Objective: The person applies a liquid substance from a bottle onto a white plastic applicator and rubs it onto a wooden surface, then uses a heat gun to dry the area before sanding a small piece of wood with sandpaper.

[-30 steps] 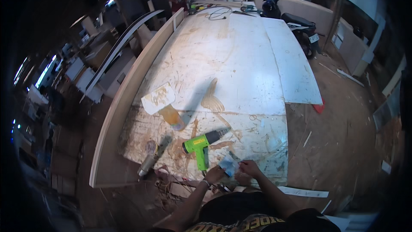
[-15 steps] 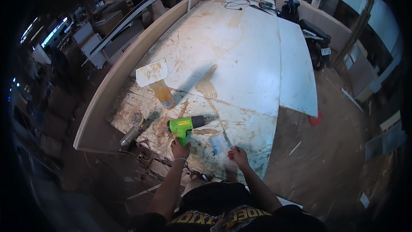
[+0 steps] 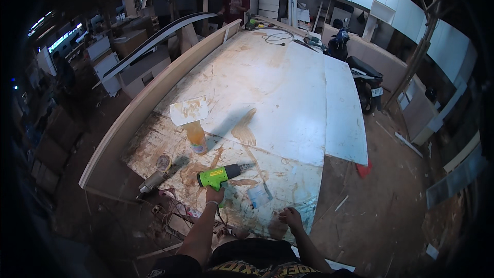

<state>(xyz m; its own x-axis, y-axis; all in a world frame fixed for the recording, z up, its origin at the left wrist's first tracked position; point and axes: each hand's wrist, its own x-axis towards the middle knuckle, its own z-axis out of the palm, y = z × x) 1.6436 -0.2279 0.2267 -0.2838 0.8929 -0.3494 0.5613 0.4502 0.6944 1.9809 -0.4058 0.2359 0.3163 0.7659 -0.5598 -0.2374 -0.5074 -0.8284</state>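
Note:
My left hand (image 3: 214, 194) is wrapped round the handle of a green and black heat gun (image 3: 213, 177), its nozzle pointing right across the worktable (image 3: 288, 139). Past the table's near edge, my right hand (image 3: 291, 217) hangs with loosely bent fingers and nothing visible in them. A clear plastic container with a bluish label (image 3: 259, 195) lies between the two hands. Beyond the heat gun stands a bottle of amber stuff (image 3: 195, 136), topped by a stained white flat piece (image 3: 189, 109). Left of the heat gun lies a greyish cylindrical tool (image 3: 154, 181).
A long wooden board (image 3: 154, 100) stands on edge along the table's left side. Tangled cords (image 3: 167, 216) hang by the near left corner. Power tools (image 3: 252, 24) and a black cable lie at the far end, near a person (image 3: 235, 2). A motorbike (image 3: 366, 80) is parked at right.
The view has tilted up, so the table sits lower and the far person shows more fully. My right hand has drawn back from the plastic container. My left hand still holds the heat gun.

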